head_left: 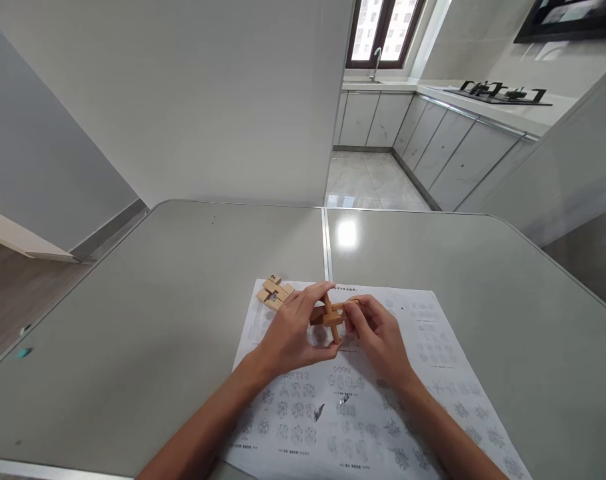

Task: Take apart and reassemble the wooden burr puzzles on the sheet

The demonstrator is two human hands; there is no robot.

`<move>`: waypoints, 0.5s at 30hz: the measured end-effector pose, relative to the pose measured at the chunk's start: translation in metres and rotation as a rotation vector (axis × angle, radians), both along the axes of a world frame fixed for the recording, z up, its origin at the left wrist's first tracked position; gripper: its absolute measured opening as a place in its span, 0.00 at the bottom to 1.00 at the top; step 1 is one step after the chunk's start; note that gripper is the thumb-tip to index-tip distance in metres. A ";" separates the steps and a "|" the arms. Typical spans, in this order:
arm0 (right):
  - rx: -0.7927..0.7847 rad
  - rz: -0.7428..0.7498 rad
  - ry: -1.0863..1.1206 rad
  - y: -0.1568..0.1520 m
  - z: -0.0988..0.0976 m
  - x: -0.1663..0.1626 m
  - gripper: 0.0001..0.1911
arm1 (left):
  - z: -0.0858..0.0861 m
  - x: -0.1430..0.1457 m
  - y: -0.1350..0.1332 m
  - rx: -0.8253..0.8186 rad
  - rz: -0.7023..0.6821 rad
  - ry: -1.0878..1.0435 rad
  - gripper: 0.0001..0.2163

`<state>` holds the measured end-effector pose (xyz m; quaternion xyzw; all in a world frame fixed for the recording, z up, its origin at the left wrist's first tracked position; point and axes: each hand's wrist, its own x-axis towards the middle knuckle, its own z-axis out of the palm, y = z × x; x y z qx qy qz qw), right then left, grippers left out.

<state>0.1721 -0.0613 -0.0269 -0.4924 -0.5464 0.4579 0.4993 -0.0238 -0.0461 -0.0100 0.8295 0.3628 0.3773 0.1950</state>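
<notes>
Both my hands are on a wooden interlocking puzzle [331, 319] of orange-brown sticks, held above a printed sheet [353, 440]. My left hand [297, 330] pinches one upright stick between thumb below and fingers above. From the other side, my right hand [377, 330] grips the end of a stick that points right, with thumb and fingers closed. The fingers hide part of the right-hand end. Just beyond my left hand, pale wooden pieces [273, 293] lie joined on the sheet's upper left corner; one bears a "3".
The sheet, covered in small line diagrams, lies on a grey table [133, 347] with a metal seam [327, 243] down its middle. Two small dark scraps or marks show on the paper. A small teal object [25, 353] sits near the left edge. Beyond stand a wall and kitchen cabinets [447, 147].
</notes>
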 end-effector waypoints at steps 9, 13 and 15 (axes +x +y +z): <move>-0.004 -0.033 0.024 0.001 0.004 0.000 0.17 | -0.003 0.000 0.001 -0.032 0.002 -0.029 0.43; -0.042 -0.018 0.066 0.001 0.005 0.000 0.18 | -0.003 0.000 0.001 -0.043 0.008 -0.039 0.43; -0.059 0.008 0.102 0.002 0.005 0.000 0.18 | -0.002 0.001 0.000 -0.060 0.021 -0.057 0.42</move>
